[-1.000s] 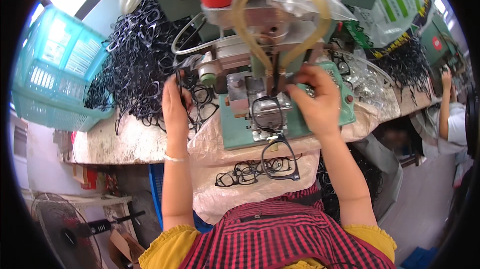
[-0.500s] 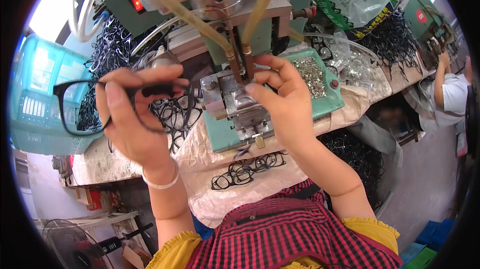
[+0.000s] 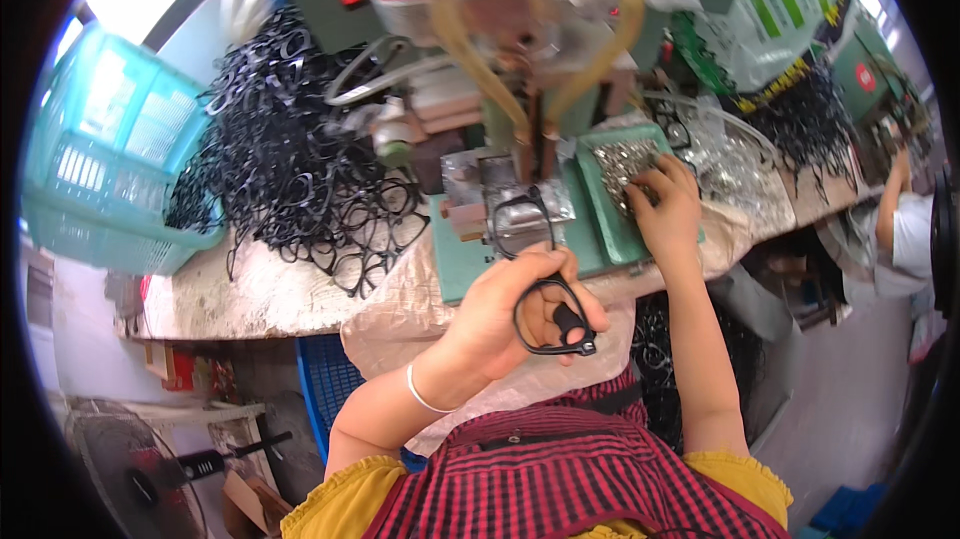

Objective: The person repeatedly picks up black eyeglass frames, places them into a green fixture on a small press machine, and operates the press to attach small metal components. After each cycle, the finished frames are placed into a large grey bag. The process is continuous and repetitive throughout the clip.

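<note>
My left hand (image 3: 525, 311) is closed around the bridge of a black glasses frame (image 3: 582, 347), held upright before the machine. One rim stands above my fingers, in front of the metal fixture (image 3: 470, 194); the other lies below, across them. To the right, my right hand (image 3: 668, 207) reaches into a green tray (image 3: 597, 209) of small shiny metal parts (image 3: 622, 161). Its fingers are curled together at the parts; whatever they pinch is too small to make out. Two copper-coloured electrodes (image 3: 535, 154) hang over the fixture.
A tangled heap of black glasses frames (image 3: 290, 159) covers the left of the bench, beside a turquoise plastic basket (image 3: 90, 199). Looped yellowish hoses (image 3: 445, 19) hang above the fixture. Plastic bags (image 3: 735, 154) lie behind the tray. Another person (image 3: 905, 209) works at far right.
My left hand has brought the glasses frame from the left to in front of the fixture. My right hand has left the electrodes and moved right into the parts tray. The view has shifted.
</note>
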The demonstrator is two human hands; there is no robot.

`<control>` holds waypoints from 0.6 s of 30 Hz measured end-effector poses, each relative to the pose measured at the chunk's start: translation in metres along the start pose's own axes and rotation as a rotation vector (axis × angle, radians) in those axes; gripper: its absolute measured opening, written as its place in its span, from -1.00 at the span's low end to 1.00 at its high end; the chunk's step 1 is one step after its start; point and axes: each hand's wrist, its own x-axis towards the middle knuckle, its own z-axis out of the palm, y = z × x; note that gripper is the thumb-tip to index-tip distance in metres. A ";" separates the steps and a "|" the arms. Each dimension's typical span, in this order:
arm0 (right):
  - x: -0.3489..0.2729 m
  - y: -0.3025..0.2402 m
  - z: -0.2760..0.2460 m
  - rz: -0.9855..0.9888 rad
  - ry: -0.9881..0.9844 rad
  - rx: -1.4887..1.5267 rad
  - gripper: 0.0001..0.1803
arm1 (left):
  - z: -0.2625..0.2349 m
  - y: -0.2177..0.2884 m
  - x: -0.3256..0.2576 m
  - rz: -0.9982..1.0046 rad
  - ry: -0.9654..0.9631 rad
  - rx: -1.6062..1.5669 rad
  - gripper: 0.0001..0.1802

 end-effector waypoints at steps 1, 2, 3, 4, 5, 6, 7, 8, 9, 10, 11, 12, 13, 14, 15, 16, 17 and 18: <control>0.002 -0.001 0.000 -0.008 0.006 0.009 -0.87 | -0.003 -0.001 0.001 -0.022 -0.001 -0.023 -0.73; 0.004 0.001 -0.001 -0.039 0.025 -0.025 -0.86 | -0.008 -0.003 0.005 -0.026 -0.031 0.019 -0.70; 0.003 0.001 -0.001 -0.069 0.040 -0.050 -0.86 | -0.013 -0.003 0.004 -0.028 -0.049 0.061 -0.67; 0.001 -0.003 -0.004 -0.044 0.025 -0.050 -0.87 | -0.018 0.001 -0.003 -0.060 -0.133 0.107 -0.58; 0.000 -0.005 -0.006 -0.021 0.013 -0.050 -0.87 | -0.035 -0.011 -0.008 0.060 -0.070 0.168 -0.63; -0.001 -0.001 -0.008 -0.031 0.017 -0.018 -0.88 | -0.049 -0.023 -0.014 0.405 0.123 0.364 -0.69; -0.005 0.004 -0.009 -0.029 0.020 0.008 -0.89 | -0.062 -0.030 -0.016 0.735 0.318 0.560 -0.73; -0.009 0.008 -0.007 -0.024 0.097 0.083 -0.91 | -0.085 -0.024 -0.009 1.034 0.593 0.907 -0.67; -0.009 0.005 -0.005 0.023 0.084 0.124 -0.92 | -0.104 -0.009 -0.001 1.313 0.874 1.254 -0.55; -0.007 0.001 -0.004 0.064 0.071 0.164 -0.92 | -0.111 0.009 0.002 1.236 1.035 1.455 -0.35; -0.002 -0.005 -0.004 0.101 0.070 0.211 -0.92 | -0.113 0.030 0.007 1.150 1.195 1.658 -0.14; 0.002 -0.007 0.000 0.115 0.036 0.256 -0.91 | -0.119 0.044 0.018 1.047 1.155 1.631 0.00; 0.006 -0.013 0.002 0.118 0.031 0.282 -0.91 | -0.130 0.055 0.029 0.942 1.118 1.607 0.14; 0.007 -0.019 0.003 0.125 0.027 0.303 -0.90 | -0.135 0.066 0.044 0.748 1.208 1.774 0.24; 0.006 -0.022 0.005 0.132 0.018 0.326 -0.89 | -0.134 0.076 0.048 0.845 1.182 1.837 0.31; 0.003 -0.015 0.009 0.141 0.004 0.370 -0.88 | -0.132 0.090 0.046 0.918 1.278 1.908 0.29; 0.000 -0.012 0.008 0.179 0.012 0.400 -0.88 | -0.126 0.102 0.036 1.035 1.359 1.883 0.23; -0.005 -0.009 0.007 0.223 0.024 0.422 -0.88 | -0.119 0.115 0.027 1.155 1.433 1.847 0.16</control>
